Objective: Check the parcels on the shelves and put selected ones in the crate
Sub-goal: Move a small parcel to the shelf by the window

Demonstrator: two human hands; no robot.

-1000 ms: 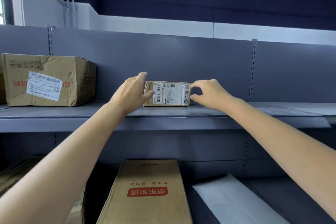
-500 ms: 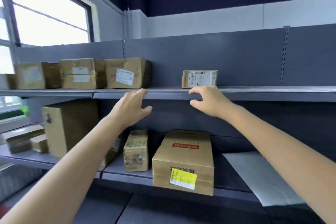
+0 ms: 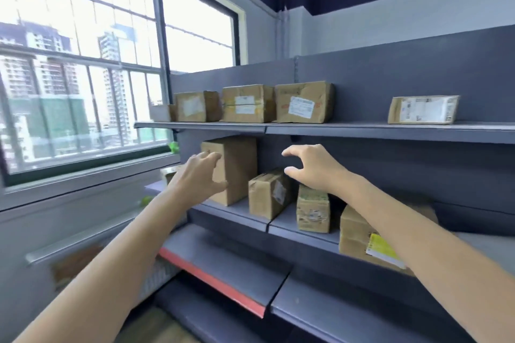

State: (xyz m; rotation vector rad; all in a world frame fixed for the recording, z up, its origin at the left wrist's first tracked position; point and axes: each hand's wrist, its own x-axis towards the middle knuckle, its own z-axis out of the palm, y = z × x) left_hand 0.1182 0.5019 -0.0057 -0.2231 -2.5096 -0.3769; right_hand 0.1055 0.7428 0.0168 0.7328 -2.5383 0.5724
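Note:
My left hand [image 3: 196, 177] and my right hand [image 3: 312, 168] hover open and empty in front of the middle shelf [image 3: 231, 213]. A tall brown box [image 3: 237, 164] stands just behind my left hand. A small tilted box [image 3: 267, 195] sits below my right hand's fingers, and a worn taped box [image 3: 312, 210] stands under my right wrist. A flat labelled parcel [image 3: 423, 109] stands alone on the top shelf [image 3: 362, 128] at the right. Three larger boxes [image 3: 303, 102] line the top shelf's left part. No crate shows.
A box with a yellow label [image 3: 370, 242] lies on the middle shelf behind my right forearm. A lower shelf with a red edge [image 3: 211, 281] juts out below. A large window [image 3: 83, 78] and a grey wall fill the left side.
Both hands let go of the flat labelled parcel, left it on the top shelf and dropped to the middle shelf level. My view swung left and back, revealing the window.

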